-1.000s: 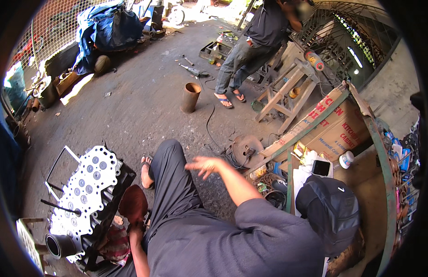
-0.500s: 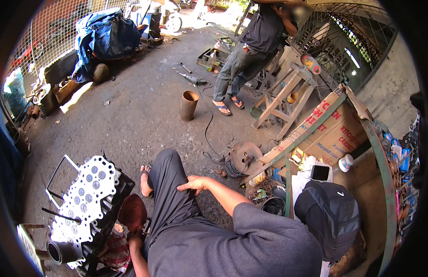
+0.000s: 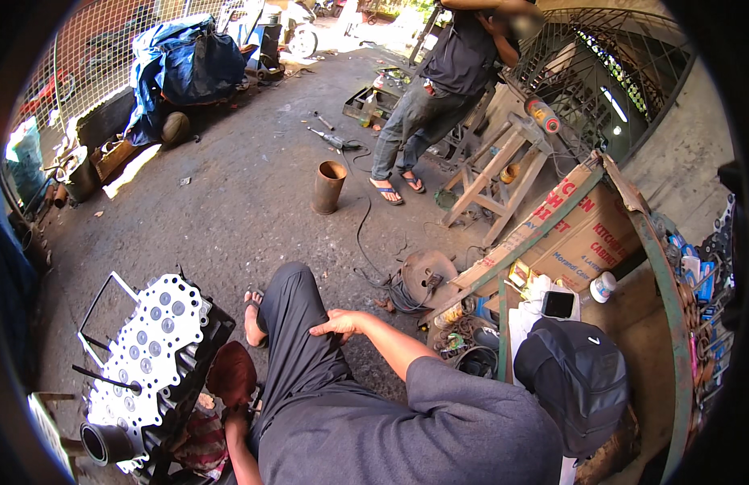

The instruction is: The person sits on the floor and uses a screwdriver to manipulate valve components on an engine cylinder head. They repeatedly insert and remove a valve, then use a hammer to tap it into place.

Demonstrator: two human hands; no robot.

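My right hand (image 3: 340, 322) rests on the dark trouser leg (image 3: 298, 303) near my raised knee. Its visible fingers are stretched over the cloth, holding nothing. Low beside my leg, my left hand (image 3: 237, 422) is next to a rounded reddish-brown object (image 3: 231, 375) whose kind I cannot make out. The left fingers are mostly hidden, so a grip does not show clearly. To the left stands an engine cylinder head (image 3: 152, 349), its pale face dotted with round valves and holes. A dark rod (image 3: 108, 378) sticks out over it, and a dark cylindrical sleeve (image 3: 106, 442) sits at its near end.
A rusty cylinder (image 3: 329, 187) stands on the floor ahead, near a power tool (image 3: 334, 139) and its cable. Beyond, a person in sandals (image 3: 451, 73) stands by a wooden stool (image 3: 504, 162). At right are a backpack (image 3: 580, 380), phone (image 3: 559, 304) and cardboard box (image 3: 584, 230).
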